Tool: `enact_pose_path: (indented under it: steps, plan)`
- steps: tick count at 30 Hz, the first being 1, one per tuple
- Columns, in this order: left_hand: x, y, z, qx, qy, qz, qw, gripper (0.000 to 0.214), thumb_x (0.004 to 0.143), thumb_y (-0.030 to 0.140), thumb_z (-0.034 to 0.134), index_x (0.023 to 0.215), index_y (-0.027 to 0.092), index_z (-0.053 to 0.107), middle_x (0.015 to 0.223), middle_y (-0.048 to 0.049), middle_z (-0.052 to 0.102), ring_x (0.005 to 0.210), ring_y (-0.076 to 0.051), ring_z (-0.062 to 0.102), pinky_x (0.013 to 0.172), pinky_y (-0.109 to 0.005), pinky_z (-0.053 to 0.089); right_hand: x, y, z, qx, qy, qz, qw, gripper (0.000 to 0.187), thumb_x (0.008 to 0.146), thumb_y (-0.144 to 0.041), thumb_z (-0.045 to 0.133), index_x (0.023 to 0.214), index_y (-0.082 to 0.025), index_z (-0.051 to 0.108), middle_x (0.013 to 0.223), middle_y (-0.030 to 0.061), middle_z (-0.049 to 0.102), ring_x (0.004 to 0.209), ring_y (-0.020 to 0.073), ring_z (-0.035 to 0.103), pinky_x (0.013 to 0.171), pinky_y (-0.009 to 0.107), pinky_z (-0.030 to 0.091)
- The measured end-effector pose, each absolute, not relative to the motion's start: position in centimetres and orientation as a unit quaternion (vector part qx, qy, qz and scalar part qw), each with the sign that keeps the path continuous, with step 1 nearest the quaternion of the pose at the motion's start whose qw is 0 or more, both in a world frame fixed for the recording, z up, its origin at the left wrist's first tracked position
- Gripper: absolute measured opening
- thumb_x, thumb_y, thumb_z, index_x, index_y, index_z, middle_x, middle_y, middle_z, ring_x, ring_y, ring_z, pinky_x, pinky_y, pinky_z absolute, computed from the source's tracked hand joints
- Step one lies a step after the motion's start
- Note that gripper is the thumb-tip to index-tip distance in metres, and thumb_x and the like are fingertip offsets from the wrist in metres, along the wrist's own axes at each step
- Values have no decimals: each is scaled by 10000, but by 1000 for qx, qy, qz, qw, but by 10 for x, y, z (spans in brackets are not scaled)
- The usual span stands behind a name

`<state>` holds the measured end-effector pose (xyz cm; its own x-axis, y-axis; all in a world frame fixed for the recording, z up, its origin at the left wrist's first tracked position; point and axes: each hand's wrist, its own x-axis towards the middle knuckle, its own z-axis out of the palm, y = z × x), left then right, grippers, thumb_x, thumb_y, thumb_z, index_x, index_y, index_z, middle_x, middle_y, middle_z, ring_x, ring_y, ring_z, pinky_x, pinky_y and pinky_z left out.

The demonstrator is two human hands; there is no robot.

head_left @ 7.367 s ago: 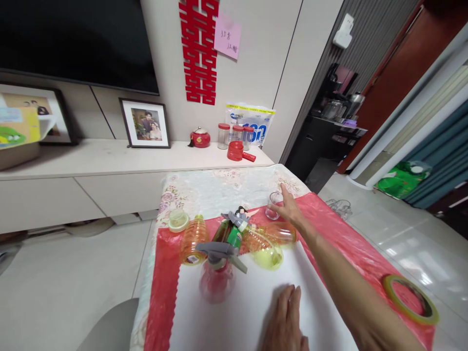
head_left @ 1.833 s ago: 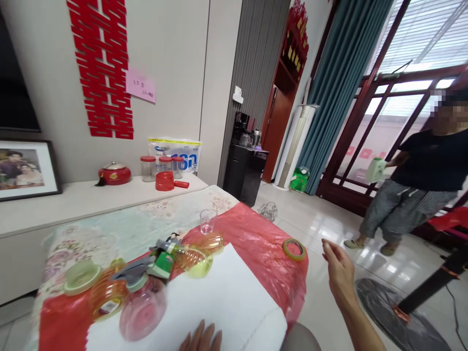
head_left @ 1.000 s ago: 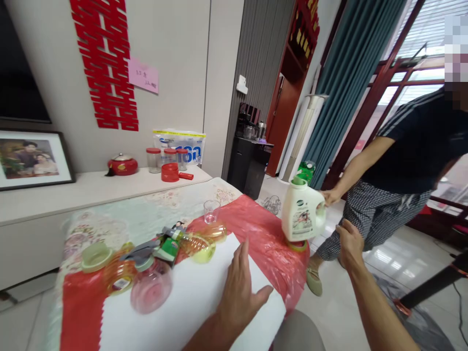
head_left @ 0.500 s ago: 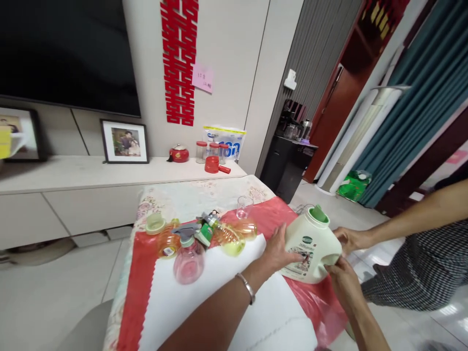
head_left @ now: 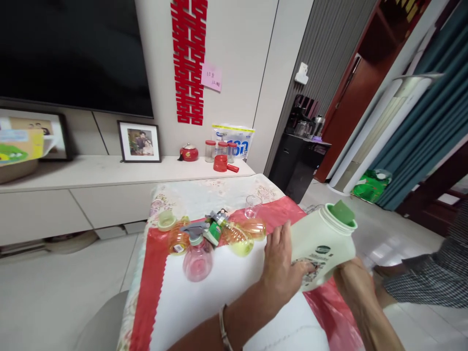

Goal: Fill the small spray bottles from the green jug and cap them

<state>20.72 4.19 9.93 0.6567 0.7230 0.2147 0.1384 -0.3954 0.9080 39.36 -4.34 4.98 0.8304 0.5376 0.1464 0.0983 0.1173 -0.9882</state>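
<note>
A pale green detergent jug (head_left: 329, 234) with an uncapped, green-spouted mouth is held between my two hands, tilted toward the right. My left hand (head_left: 281, 265), with a silver bangle at the wrist, presses its palm and fingers against the jug's left side and labelled front. At the lower right side my right hand (head_left: 353, 280) grips the jug, its fingers mostly hidden behind it. Left of the jug lie a pink spray bottle (head_left: 198, 261), a yellow spray bottle (head_left: 239, 239) and orange bottles (head_left: 178, 239) (head_left: 258, 228).
A white sheet (head_left: 219, 292) and red plastic cover (head_left: 146, 287) lie on the table. A clear glass cup (head_left: 253, 206) stands behind. Red-lidded jars (head_left: 210, 151) sit on the cabinet. Another person's checked clothing (head_left: 420, 278) shows at right.
The jug has come nearer and tipped to the right in my hands. The other person's hand has left the jug and moved out of view. The camera has turned slightly left.
</note>
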Motion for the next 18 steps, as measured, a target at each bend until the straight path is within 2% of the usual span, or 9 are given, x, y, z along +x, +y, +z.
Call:
enact_pose_path:
  steps: [4,8,11,14,16,18]
  plan:
    - [192,43,69,771,320,277,477,972,685,226,665,1555,133,244,1600,-129,325,1478,-328,251,1240,-377,171,373,-34,39,-646,-266,239,674,289,616,-309,650,891,-230,694,921,65,743,922,305,693,754,402,601]
    - [188,49,54,760,324,280,489,993,700,239,689,1561,119,209,1639,-129,254,1513,-295,199,1257,-347,146,367,-32,35,-670,-278,265,636,324,569,-286,600,879,-269,695,919,38,746,910,303,693,756,405,595]
    - [179,51,50,757,335,265,495,1067,685,246,719,1573,102,146,1653,-156,203,1530,-299,165,1266,-385,154,371,-38,37,-693,-292,277,598,286,547,-260,605,820,-245,691,914,38,746,894,301,690,752,389,591]
    - [154,47,38,772,350,231,477,1138,617,144,704,1579,87,98,1664,-181,150,1541,-346,126,1263,-447,184,386,-55,44,-720,-302,272,562,316,523,-247,659,834,-218,702,1016,60,744,950,312,689,760,363,596]
    - [128,42,24,808,301,250,440,1038,613,62,636,1563,145,228,1631,-159,275,1513,-334,247,1244,-428,260,402,-70,52,-749,-295,222,551,476,521,-298,705,991,-220,715,1159,70,713,1100,323,654,813,337,595]
    - [99,37,15,837,247,296,387,871,664,1,550,1478,276,413,1529,-93,462,1405,-257,459,1164,-344,401,419,-81,64,-776,-257,170,550,633,504,-397,758,1106,-212,694,1204,98,694,1162,337,627,821,327,597]
